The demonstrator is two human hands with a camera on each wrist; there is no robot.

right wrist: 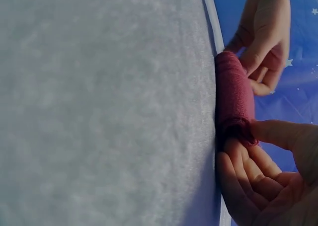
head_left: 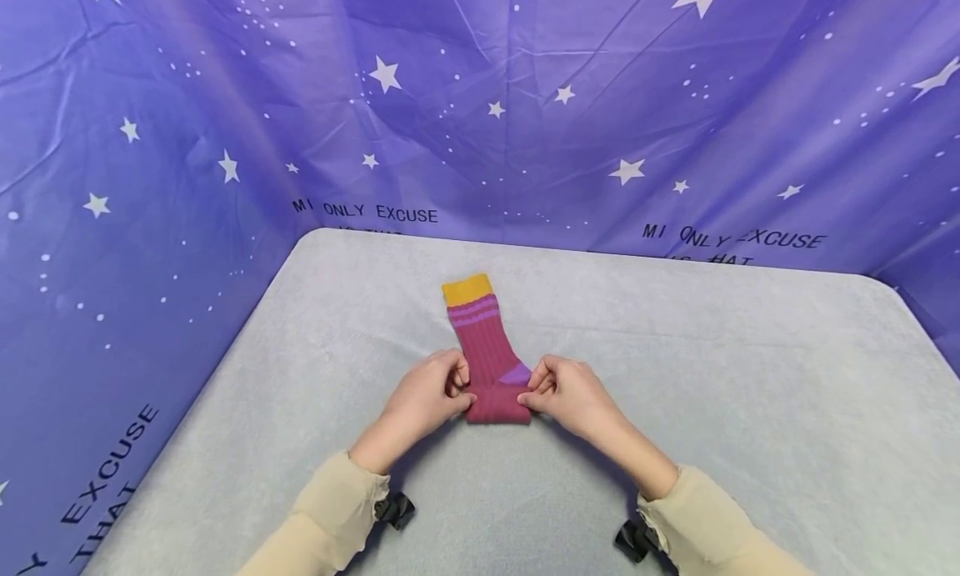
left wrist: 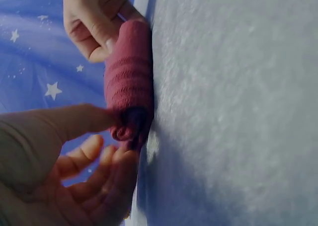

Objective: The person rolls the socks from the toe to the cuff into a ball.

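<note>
Purple star-print backdrop (head_left: 525,101) w/ printed lettering wraps round a grey padded table (head_left: 750,393). Sock (head_left: 487,355) lies mid-table: maroon ribbed body, purple stripes, yellow cuff at the far end, purple heel patch near the right hand.

Near end of the sock is rolled up into a short tube. Left hand (head_left: 427,397) pinches the roll's left end, thumb on the open end, fingers curled beneath, per left wrist view (left wrist: 74,151). Right hand (head_left: 566,393) pinches the roll's right end the same way, thumb on top, fingers tucked under (right wrist: 263,176). Both hands closed on the sock, so neither is free. Cream sleeves and black wrist straps sit nearer the person than the sock.

Step in hand, as I judge it: rolling the sock from toe end toward cuff, approx a third done, since the leg and cuff lie flat beyond the roll. Next move prob calls for even pressure from both hands so the roll stays tight and square to the sock's length, not skewing toward the heel patch side.
</note>
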